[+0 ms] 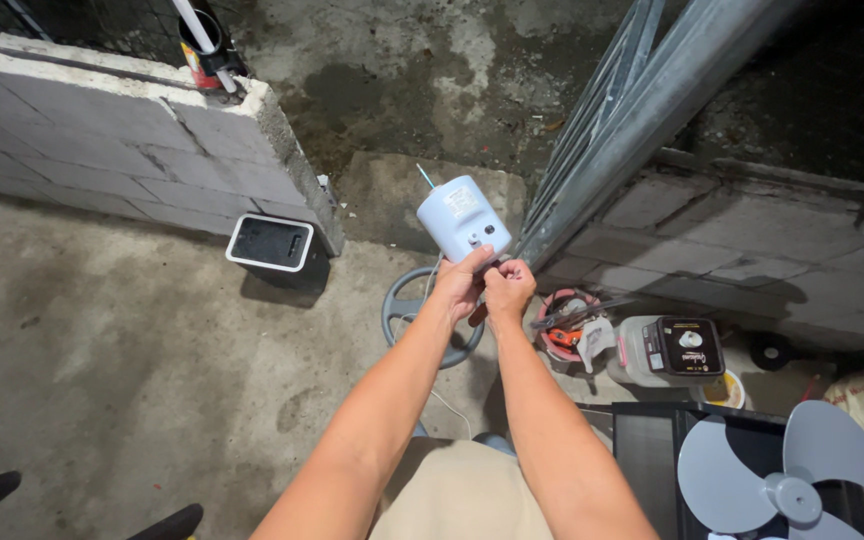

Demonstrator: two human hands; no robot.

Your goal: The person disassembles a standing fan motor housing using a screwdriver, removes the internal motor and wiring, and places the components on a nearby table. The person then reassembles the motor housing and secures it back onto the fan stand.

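I hold up a pale blue fan motor housing (462, 218) at arm's length, over a concrete floor. My left hand (458, 285) grips its lower end from the left. My right hand (508, 287) pinches at the same lower end from the right, fingers closed on a small part I cannot make out. A thin green-tipped shaft sticks out of the housing's top. Under my hands lies a grey round fan base (414, 310) with a white cord trailing from it.
A grey fan blade (782, 475) rests on a dark box at lower right. A tool bucket (570, 330), a clear canister (667, 350) and a sack stand by the block wall (132, 150). A black-and-white square bin (270, 243) sits left. A metal gate post (632, 120) leans right.
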